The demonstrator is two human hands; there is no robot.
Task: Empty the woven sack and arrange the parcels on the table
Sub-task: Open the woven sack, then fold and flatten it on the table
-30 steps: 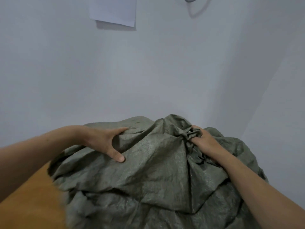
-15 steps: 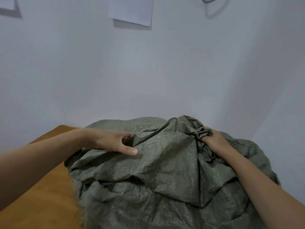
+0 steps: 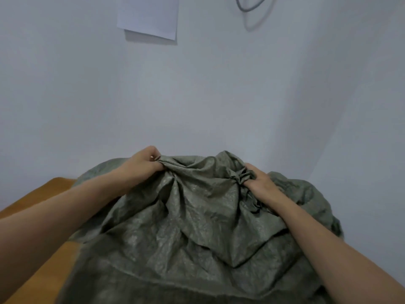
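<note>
Woven sack (image 3: 197, 227) of grey-green colour lies as a big, crumpled heap on the wooden table (image 3: 39, 200) and fills most of the lower half of the view. Its fabric is full of deep folds, and the folds run up toward the two points where the hands hold it. What is inside is hidden by the cloth.

The left hand (image 3: 143, 164) is at the upper left part of the heap. Its fingers are curled and the thumb presses against them, so it pinches a bunch of the fabric — the cloth gathers into pleats just below the fist. The right hand (image 3: 262, 186) is at the upper right part, well apart from the left one. Its fingers are also curled, and they close round a twisted, bunched-up knot of the fabric, which sticks out beside the thumb.

The orange-brown table shows only at the left, beside the sack's edge. Behind the heap is a pale wall (image 3: 197, 95); high on it hangs a white sheet of paper (image 3: 149, 16), and to the right of that a loop of grey cable (image 3: 249, 4).
</note>
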